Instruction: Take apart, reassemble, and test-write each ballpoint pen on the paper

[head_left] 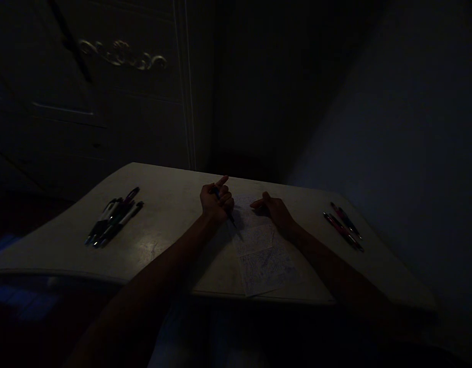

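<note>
The room is very dim. My left hand (pixel 217 202) is closed around a dark pen (pixel 225 207), with the index finger raised and the pen's tip pointing down toward a sheet of paper (pixel 261 250) covered in scribbles. Flat on the far end of that paper lies my right hand (pixel 273 209), fingers spread a little and holding nothing. The paper lies on a pale table (pixel 170 214), between my two forearms.
Several pens (pixel 115 217) lie bunched at the table's left side, and a few more pens (pixel 343 225) at its right. A dark cabinet with a carved ornament (pixel 122 55) stands behind the table, and a wall rises at the right.
</note>
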`<action>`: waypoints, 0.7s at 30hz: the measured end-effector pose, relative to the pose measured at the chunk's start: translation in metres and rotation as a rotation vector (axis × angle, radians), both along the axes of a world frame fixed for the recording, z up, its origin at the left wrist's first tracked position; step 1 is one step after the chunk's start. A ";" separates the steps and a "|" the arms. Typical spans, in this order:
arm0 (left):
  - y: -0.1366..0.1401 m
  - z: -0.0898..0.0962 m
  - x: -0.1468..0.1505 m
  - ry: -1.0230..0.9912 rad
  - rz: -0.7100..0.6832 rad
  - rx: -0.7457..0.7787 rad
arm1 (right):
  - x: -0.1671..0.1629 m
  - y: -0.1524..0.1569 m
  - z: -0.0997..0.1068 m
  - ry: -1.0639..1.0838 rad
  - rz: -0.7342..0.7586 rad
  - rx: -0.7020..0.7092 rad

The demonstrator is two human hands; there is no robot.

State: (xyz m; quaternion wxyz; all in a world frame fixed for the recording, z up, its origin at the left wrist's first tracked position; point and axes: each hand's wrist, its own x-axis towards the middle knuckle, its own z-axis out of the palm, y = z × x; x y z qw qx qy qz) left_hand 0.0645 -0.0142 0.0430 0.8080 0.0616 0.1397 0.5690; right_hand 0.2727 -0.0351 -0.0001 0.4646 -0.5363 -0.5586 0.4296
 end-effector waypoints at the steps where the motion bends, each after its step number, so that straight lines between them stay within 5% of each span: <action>1: -0.001 0.001 0.000 -0.007 -0.002 -0.005 | 0.000 0.000 0.000 -0.005 -0.001 0.003; 21: 0.002 -0.004 0.000 -0.004 0.050 -0.035 | -0.002 -0.003 -0.001 0.055 0.007 -0.009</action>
